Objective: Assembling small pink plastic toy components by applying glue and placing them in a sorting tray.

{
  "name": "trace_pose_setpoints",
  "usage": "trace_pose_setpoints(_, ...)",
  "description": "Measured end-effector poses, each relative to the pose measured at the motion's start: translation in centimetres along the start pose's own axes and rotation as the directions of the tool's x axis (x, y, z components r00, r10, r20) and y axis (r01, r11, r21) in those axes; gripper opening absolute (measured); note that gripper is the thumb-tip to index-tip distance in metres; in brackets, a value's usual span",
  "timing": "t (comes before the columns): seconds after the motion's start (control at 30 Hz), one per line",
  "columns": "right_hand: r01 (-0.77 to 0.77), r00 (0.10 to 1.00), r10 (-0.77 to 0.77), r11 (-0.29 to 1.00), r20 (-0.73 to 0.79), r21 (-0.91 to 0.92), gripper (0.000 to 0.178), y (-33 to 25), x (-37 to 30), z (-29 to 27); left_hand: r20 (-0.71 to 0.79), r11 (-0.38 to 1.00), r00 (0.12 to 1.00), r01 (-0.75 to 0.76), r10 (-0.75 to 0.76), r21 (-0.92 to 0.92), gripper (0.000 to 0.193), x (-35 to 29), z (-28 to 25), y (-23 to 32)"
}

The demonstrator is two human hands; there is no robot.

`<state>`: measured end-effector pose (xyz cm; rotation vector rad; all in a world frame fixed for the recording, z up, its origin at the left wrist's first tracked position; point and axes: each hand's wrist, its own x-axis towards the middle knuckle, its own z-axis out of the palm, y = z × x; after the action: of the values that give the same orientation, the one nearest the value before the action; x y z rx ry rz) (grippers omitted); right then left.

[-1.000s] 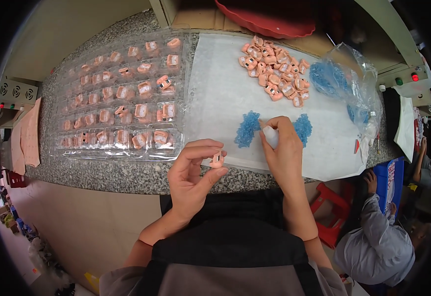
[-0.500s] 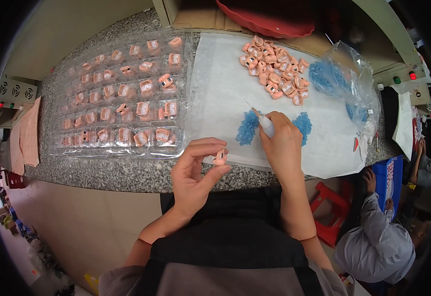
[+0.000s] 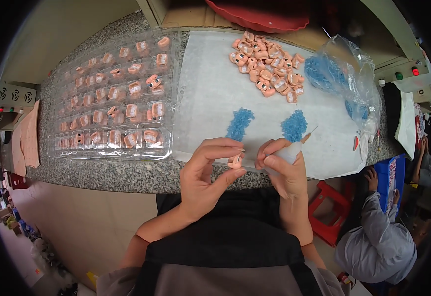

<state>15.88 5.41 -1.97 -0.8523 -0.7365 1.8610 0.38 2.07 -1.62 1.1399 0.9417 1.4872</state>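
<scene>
My left hand [image 3: 208, 172] pinches a small orange plastic part [image 3: 234, 161] between thumb and fingers at the counter's near edge. Close beside it, my right hand [image 3: 282, 165] grips a white squeeze applicator [image 3: 294, 150] whose thin tip [image 3: 310, 133] points up and to the right. Just beyond both hands, two little heaps of blue beads [image 3: 239, 123] [image 3: 294, 125] lie on a white sheet [image 3: 210, 84]. Further back on the sheet is a pile of orange parts [image 3: 269, 69].
A clear blister tray [image 3: 112, 103] with several orange parts in its pockets covers the granite counter [image 3: 126, 175] on the left. A clear bag of blue pieces [image 3: 341, 79] lies at the right, a red tray [image 3: 260, 15] at the back. Another person [image 3: 378, 237] sits low at the right.
My right hand has drawn back from the blue bead heaps toward my left hand, and the two hands now sit close together over the counter's edge.
</scene>
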Motion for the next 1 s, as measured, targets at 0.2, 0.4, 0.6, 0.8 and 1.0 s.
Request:
trace_pose_setpoints(0.2, 0.085, 0.995, -0.091, 0.988, 0.043, 0.126, 0.013, -0.2, -0.5, -0.4, 0.082, 0.991, 0.995, -0.069, 0.06, 0.111, 0.03, 0.2, 0.9, -0.6)
trace_pose_setpoints(0.4, 0.15, 0.986, -0.158, 0.98, 0.054, 0.134, 0.013, -0.1, -0.8, -0.4, 0.105, 0.958, 0.984, -0.163, 0.141, 0.236, 0.031, 0.3, 1.7, -0.4)
trace_pose_setpoints(0.6, 0.096, 0.988, -0.123, 0.964, 0.095, 0.248, 0.014, 0.1, -1.1, -0.4, 0.149, 0.904, 0.966, -0.249, 0.209, 0.347, 0.029, 0.1, 1.7, -0.1)
trace_pose_setpoints(0.8, 0.133, 0.987, -0.147, 0.972, 0.062, 0.192, 0.014, 0.3, -1.5, 0.2, 0.112, 0.901, 0.965, -0.262, 0.237, 0.346, 0.027, -0.3, 1.8, 0.1)
trace_pose_setpoints(1.0, 0.301, 0.953, -0.294, 0.947, 0.069, -0.116, 0.012, 0.6, -1.9, 1.3, 0.112, 0.845, 0.941, -0.337, 0.32, 0.416, 0.025, -0.2, 1.7, 0.1)
